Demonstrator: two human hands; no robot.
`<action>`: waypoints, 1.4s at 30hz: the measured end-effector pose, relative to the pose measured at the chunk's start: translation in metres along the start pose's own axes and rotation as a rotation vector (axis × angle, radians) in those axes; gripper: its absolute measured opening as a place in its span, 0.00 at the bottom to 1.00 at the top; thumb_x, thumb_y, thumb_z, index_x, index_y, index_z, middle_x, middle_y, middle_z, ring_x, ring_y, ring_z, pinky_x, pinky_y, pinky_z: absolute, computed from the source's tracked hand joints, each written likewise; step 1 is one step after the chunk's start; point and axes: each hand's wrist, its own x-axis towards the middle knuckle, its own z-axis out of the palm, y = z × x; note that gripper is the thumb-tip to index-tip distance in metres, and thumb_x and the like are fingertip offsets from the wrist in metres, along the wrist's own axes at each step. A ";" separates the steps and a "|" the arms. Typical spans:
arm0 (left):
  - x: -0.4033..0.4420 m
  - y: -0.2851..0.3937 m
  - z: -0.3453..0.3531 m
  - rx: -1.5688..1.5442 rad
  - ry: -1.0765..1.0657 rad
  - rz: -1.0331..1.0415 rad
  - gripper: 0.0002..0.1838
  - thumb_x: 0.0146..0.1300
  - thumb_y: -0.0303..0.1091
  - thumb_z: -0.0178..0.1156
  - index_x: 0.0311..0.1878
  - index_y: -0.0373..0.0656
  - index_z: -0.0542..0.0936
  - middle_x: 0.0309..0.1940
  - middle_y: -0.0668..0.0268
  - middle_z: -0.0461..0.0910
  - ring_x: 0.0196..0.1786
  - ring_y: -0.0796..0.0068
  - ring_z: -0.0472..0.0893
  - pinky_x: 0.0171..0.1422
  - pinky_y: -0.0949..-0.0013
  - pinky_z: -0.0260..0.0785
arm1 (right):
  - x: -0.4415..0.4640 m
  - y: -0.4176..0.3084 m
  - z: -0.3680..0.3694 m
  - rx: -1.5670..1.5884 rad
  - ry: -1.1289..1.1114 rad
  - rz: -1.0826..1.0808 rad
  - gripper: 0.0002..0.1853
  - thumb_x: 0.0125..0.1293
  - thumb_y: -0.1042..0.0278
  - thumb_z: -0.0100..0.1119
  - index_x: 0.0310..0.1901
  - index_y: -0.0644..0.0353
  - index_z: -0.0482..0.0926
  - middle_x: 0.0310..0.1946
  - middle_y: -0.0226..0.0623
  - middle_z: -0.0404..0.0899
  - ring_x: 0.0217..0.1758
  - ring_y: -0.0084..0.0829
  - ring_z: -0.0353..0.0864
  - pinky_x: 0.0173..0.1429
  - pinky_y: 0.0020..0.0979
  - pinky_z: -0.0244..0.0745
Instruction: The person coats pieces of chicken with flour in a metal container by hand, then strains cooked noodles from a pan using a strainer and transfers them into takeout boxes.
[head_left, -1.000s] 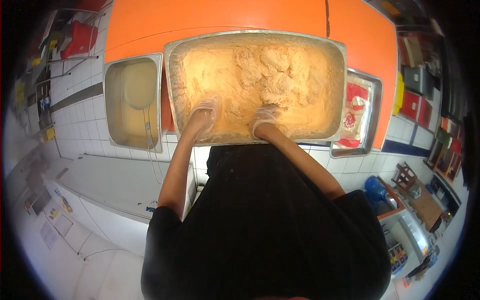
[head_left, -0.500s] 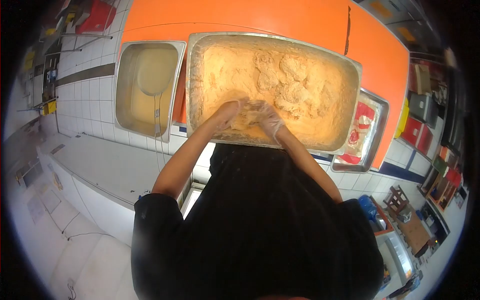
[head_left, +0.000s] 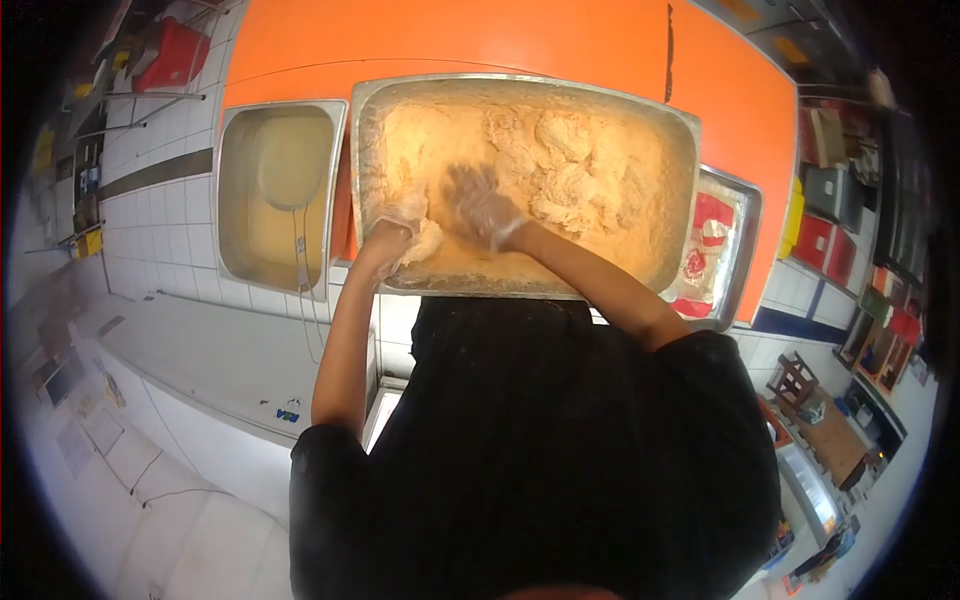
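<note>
A big metal tray [head_left: 683, 180] holds orange-tinted flour [head_left: 420, 130]. My left hand [head_left: 392, 232], in a clear plastic glove, is at the tray's near left corner. Its fingers are closed on a flour-coated chicken piece [head_left: 427, 243], partly hidden by the hand. To its right, my gloved right hand [head_left: 485, 208] is over the flour with fingers spread, somewhat blurred, and nothing shows in it. Several more coated chicken pieces [head_left: 565, 190] lie heaped in the tray's middle and right.
At the left stands a deep metal pan [head_left: 232, 200] of pale liquid, with a round long-handled strainer [head_left: 292, 165] in it. On the right is a smaller tray [head_left: 745, 250] with red-and-white packaging [head_left: 708, 235]. An orange counter [head_left: 450, 40] lies beneath; a white chest [head_left: 200, 340] is at lower left.
My hands, close together at the tray's near edge before, have parted. The left has moved left with a coated piece; the right has shifted up and left, fingers spreading.
</note>
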 end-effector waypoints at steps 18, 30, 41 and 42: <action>0.026 0.024 0.052 -0.624 -0.217 -0.087 0.28 0.71 0.50 0.48 0.62 0.36 0.69 0.54 0.57 0.76 0.60 0.64 0.75 0.62 0.60 0.71 | -0.021 -0.015 -0.079 0.876 -0.607 0.756 0.22 0.66 0.51 0.50 0.44 0.64 0.81 0.43 0.54 0.80 0.47 0.48 0.78 0.51 0.39 0.72; 0.083 0.041 0.131 -0.212 -0.469 0.225 0.28 0.70 0.49 0.50 0.64 0.37 0.68 0.61 0.56 0.72 0.60 0.64 0.74 0.62 0.64 0.70 | -0.076 0.028 -0.141 0.771 -0.017 1.000 0.21 0.72 0.61 0.44 0.62 0.62 0.70 0.53 0.48 0.77 0.54 0.44 0.74 0.60 0.37 0.68; 0.010 0.062 0.095 1.163 0.115 1.303 0.19 0.59 0.33 0.58 0.55 0.45 0.78 0.54 0.50 0.75 0.56 0.48 0.74 0.57 0.53 0.71 | -0.130 0.031 -0.148 0.412 0.138 1.022 0.22 0.70 0.58 0.44 0.59 0.64 0.73 0.55 0.56 0.75 0.60 0.51 0.73 0.65 0.41 0.65; -0.012 0.051 0.084 1.149 0.162 1.259 0.18 0.56 0.33 0.59 0.52 0.45 0.79 0.51 0.51 0.77 0.54 0.49 0.75 0.55 0.53 0.72 | -0.126 0.027 -0.151 0.229 0.052 0.990 0.22 0.70 0.58 0.45 0.58 0.65 0.73 0.55 0.56 0.75 0.60 0.52 0.73 0.65 0.41 0.65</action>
